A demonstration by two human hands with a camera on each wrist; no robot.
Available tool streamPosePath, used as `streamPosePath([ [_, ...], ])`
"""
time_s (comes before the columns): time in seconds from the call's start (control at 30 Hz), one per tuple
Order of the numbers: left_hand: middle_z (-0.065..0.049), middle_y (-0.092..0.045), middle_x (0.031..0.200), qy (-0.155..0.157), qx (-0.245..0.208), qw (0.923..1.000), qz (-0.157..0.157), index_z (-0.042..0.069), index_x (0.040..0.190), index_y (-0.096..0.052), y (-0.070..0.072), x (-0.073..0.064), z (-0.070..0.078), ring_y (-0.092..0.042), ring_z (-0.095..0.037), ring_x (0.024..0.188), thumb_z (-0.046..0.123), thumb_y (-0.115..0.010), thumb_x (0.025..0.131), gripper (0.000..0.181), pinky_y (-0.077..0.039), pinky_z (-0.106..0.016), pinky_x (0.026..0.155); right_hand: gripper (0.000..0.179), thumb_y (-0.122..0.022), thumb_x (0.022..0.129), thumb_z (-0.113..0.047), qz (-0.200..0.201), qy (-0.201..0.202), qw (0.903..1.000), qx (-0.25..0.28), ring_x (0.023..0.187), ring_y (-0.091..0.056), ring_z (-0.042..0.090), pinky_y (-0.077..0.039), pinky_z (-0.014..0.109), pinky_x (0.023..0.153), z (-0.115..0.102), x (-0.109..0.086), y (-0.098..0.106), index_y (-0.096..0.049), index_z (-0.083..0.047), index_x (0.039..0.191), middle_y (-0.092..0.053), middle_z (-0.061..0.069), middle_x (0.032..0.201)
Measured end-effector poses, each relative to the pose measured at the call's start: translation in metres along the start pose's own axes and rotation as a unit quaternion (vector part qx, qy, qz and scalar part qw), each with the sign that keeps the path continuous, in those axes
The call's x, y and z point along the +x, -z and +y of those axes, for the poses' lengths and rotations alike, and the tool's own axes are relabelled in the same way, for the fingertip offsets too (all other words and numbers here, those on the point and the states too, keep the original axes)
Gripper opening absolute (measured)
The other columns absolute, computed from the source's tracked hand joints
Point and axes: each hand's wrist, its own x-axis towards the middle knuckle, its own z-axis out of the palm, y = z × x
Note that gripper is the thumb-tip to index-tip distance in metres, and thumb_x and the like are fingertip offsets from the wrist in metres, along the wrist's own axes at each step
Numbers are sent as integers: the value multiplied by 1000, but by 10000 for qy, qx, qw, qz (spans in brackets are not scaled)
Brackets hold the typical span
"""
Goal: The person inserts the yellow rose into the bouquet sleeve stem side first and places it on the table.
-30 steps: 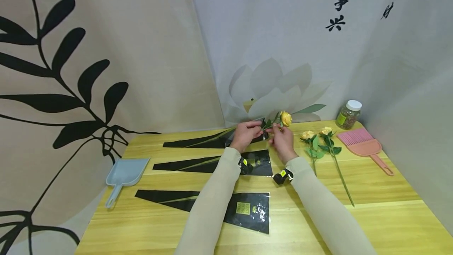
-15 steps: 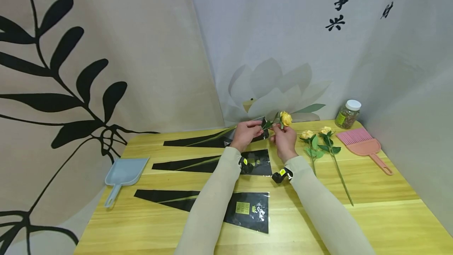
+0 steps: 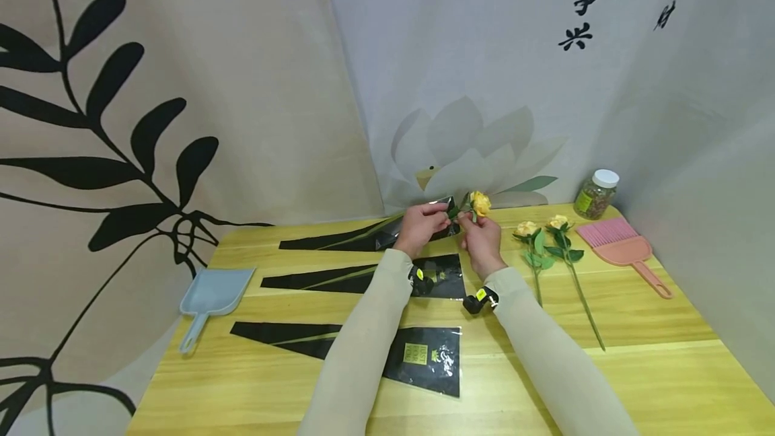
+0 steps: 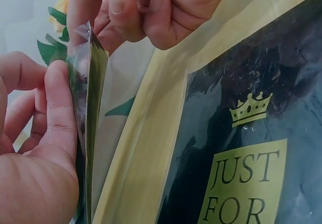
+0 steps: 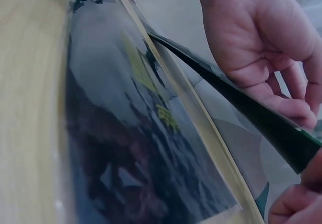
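A yellow rose (image 3: 480,203) with green leaves lies across the mouth of the farthest black flower sleeve (image 3: 351,239), its lower stem hidden. My left hand (image 3: 419,227) pinches the sleeve near its wide end. Just below the bloom, my right hand (image 3: 482,242) pinches the rose with thumb and fingers. In the left wrist view, the sleeve's raised edge (image 4: 95,93) stands beside my left hand (image 4: 43,168), while my right hand (image 4: 161,10) has curled fingers behind it. The right wrist view has the lifted sleeve (image 5: 226,95) running between both hands.
Two more black sleeves, a middle one (image 3: 445,274) and a near one (image 3: 445,362), lie on the wooden table (image 3: 514,382). Two yellow roses (image 3: 566,247) are at right, by a pink brush (image 3: 620,245) and a lidded jar (image 3: 596,195). A blue dustpan (image 3: 218,291) lies left.
The rose and my right hand have shifted slightly left, and the bloom is closer to the sleeve's mouth. My left hand stays almost where it was.
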Motion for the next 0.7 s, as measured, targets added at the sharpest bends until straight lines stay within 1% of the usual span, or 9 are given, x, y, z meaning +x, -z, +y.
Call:
streamPosePath([
  [0.07,-11,-74,129,19,-1,10000,-8,8,129,-77,0,0,0,-77,-15,96,6,-69,101,29,-65,-29,91,19,-74,101,-23,-46,-44,10000,-76,39,-43,4,-37,20,38,0,1,1,-70,-5,102,-75,-8,81],
  [0.17,-10,-75,127,39,-61,10000,23,9,127,-78,1,1,1,-77,-15,95,6,-69,101,28,-65,-29,90,24,-76,100,-26,-113,-129,9996,-234,39,-43,5,-36,20,38,0,2,1,-72,-3,107,-74,-10,80],
  [0.23,-10,-75,127,37,-86,10000,28,9,127,-78,0,1,1,-77,-14,94,6,-69,101,27,-65,-28,89,23,-76,100,-27,-174,-199,9993,-280,39,-42,5,-35,21,38,0,3,2,-73,-5,105,-71,-10,75],
  [0.33,-10,-75,127,10,-130,9999,58,8,125,-79,-1,1,2,-77,-13,92,5,-69,100,27,-65,-28,88,16,-77,99,-27,-278,-298,9990,-206,40,-41,5,-34,21,37,1,4,3,-75,-11,100,-70,-10,72],
  [0.47,-11,-75,126,-19,-178,9998,81,7,124,-79,-4,0,3,-77,-13,92,6,-71,100,26,-65,-28,88,12,-77,99,-25,-286,-412,9987,-49,40,-40,5,-32,21,37,2,4,3,-75,-13,96,-71,-10,74],
  [0.7,-10,-77,121,-51,-251,9997,-2,7,124,-79,-4,0,2,-76,-12,90,6,-71,100,26,-65,-28,89,13,-77,99,-24,-258,-564,9981,-41,41,-42,5,-34,20,38,1,5,2,-75,-13,104,-68,-12,75],
])
